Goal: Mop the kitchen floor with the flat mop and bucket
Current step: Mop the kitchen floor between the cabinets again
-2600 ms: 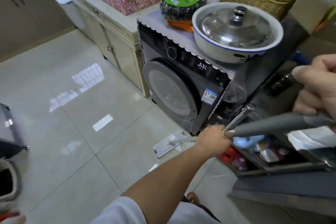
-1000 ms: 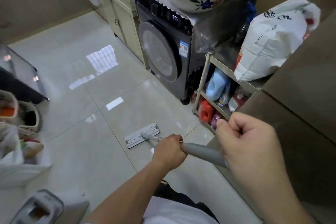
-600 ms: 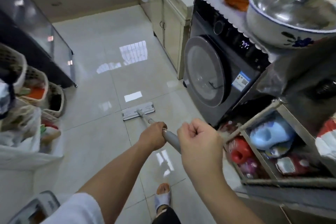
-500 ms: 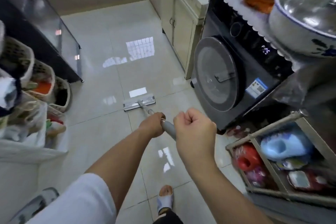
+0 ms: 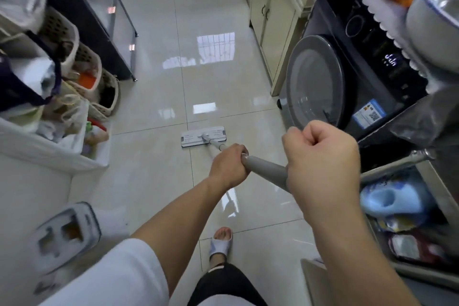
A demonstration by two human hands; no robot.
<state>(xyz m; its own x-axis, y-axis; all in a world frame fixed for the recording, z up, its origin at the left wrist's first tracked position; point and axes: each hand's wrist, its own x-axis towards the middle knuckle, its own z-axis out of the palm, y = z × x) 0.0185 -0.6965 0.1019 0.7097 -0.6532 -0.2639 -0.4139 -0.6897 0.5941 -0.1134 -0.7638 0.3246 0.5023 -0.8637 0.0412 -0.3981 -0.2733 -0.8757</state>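
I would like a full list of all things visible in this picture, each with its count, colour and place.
mop head: one, white, flat on the floor, centre.
mop handle: one, grey, from the head up to both hands.
mop bucket: one, grey-white, bottom left.
washing machine: one, dark grey, right.
cabinet: one, cream, behind the washer.
baskets: several, beige, left.
bowl: one, white with metal lid, on the washer.
blue jug: one, shelf at lower right.
slipper: one, grey, on a foot, bottom centre.
left hand: grip on the handle, lower down.
right hand: grip on the handle's upper end.
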